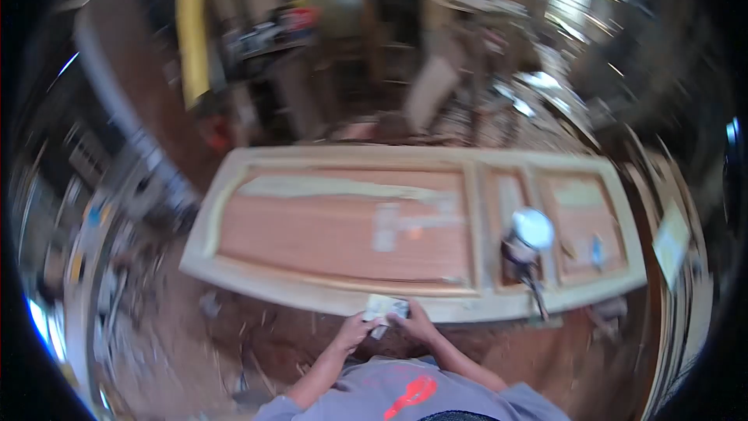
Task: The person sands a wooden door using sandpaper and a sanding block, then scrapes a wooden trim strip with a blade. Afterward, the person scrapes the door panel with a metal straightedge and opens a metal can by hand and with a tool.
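Both of my hands meet in front of my shirt, at the near edge of a pale wooden door panel (351,291). My left hand (358,333) grips the left side of a small whitish folded piece (383,306), perhaps paper or sandpaper. On its right side my right hand (418,322) holds the same piece, fingers closed on it. The door has reddish inset panels with pale patches. Over its right part stands a container with a round white top (534,229), beside a dark, blurred tool-like object (538,292). A small blue item (597,251) lies on the right inset.
A large brown board (148,70) leans at the left, near a yellow upright piece (192,39). Wood scraps and clutter (499,101) lie behind the door. Long boards (678,265) stand along the right. Debris covers the brown floor (179,335).
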`<action>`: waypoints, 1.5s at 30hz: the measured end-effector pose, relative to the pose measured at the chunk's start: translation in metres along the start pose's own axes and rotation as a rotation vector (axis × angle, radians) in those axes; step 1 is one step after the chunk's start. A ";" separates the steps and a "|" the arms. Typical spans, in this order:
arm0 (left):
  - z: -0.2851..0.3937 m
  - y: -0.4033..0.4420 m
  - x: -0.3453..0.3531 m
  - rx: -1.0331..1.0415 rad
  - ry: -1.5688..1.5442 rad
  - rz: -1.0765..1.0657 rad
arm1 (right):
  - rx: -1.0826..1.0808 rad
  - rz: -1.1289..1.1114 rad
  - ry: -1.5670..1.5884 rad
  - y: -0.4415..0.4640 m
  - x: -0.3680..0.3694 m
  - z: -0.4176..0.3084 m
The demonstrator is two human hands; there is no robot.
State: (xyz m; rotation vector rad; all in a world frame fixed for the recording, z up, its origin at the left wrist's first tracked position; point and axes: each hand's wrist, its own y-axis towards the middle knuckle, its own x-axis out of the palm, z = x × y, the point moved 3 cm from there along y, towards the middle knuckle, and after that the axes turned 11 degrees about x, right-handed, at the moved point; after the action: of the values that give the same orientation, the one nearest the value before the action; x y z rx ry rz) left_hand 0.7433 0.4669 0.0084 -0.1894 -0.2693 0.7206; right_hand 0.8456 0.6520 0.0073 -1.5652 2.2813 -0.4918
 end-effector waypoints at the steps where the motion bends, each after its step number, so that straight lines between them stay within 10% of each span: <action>1: -0.005 -0.013 -0.018 0.025 0.005 0.014 | -0.071 -0.008 0.005 -0.001 0.020 -0.001; 16: -0.014 -0.109 -0.185 0.108 -0.058 0.202 | -0.175 -0.207 -0.054 -0.008 0.212 -0.072; 45: -0.009 -0.034 -0.008 0.065 0.019 0.181 | -0.097 -0.268 -0.101 0.015 0.020 -0.037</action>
State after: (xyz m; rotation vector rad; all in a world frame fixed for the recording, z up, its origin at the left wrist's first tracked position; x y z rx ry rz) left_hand 0.7613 0.4359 0.0070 -0.1602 -0.2115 0.9049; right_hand 0.8092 0.6421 0.0320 -1.9113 2.0592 -0.3619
